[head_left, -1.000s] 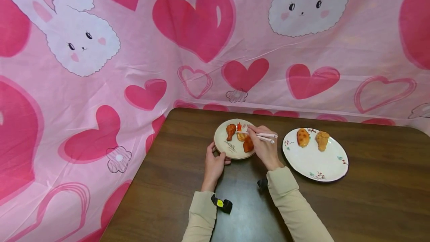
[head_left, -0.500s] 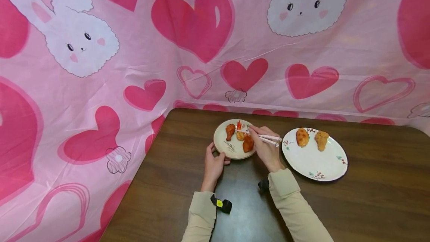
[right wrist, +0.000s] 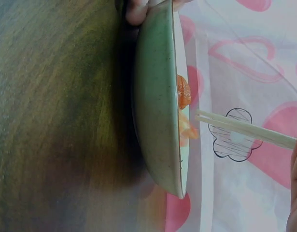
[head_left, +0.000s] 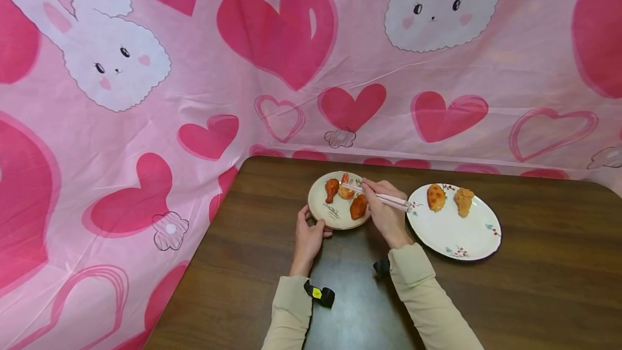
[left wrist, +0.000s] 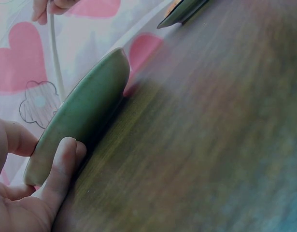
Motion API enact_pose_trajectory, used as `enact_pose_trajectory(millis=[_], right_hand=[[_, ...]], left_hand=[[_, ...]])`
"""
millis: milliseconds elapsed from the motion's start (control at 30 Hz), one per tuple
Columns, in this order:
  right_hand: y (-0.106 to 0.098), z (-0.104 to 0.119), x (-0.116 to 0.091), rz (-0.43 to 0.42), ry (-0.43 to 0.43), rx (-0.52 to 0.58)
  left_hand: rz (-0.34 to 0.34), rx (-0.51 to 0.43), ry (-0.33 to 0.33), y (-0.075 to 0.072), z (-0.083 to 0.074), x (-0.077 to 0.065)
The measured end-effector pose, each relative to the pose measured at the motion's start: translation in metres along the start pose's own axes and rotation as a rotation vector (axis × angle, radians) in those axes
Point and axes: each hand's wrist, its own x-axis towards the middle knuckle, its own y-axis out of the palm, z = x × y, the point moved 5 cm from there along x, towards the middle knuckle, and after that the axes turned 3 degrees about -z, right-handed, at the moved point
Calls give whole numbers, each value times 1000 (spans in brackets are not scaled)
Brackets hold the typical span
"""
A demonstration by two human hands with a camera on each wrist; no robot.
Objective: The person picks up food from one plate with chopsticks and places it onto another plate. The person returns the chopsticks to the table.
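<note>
My left hand (head_left: 309, 236) grips the near-left rim of a small round plate (head_left: 318, 209), thumb on one side and fingers on the other in the left wrist view. On that plate lie a brown drumstick (head_left: 332, 190), a shrimp (head_left: 346, 192) with a red tail, and a glazed reddish-brown chicken piece (head_left: 359, 207). My right hand (head_left: 386, 212) holds a pair of pale chopsticks (head_left: 393, 200) over the plate's right side. Their tips sit close together near the shrimp and drumstick; in the right wrist view the chopsticks (right wrist: 249, 130) show nothing between their tips.
To the right stands a larger oval white plate (head_left: 466, 242) with floral marks. It bears a browned yellow oval food piece (head_left: 436, 197) and a fried chicken piece (head_left: 464, 202). A pink heart-patterned cloth (head_left: 286, 31) hangs behind and left of the wooden table (head_left: 544, 285).
The chopsticks' rear ends have first spread, then come together, and lie farther right than before. The shrimp has shifted slightly away from the glazed chicken piece. My left hand keeps its grip on the plate.
</note>
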Motion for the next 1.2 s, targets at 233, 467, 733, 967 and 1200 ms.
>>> enact_pose_trajectory(millis=[233,467,733,967,1200], right_hand=[[1,-3,3,21,101,-131],[1,-7,11,67,217,-200],[8,6,28,127,64,-331],[16,14,44,167,-10,-420],[10,15,54,229,72,-508]], left_hand=[[-3,-3,-3,-2,2,2],[-5,6,3,-3,2,1],[-3,-5,0,-4,3,1],[4,-9,3,-3,-1,-2],[-2,5,-14,-2,1,1]])
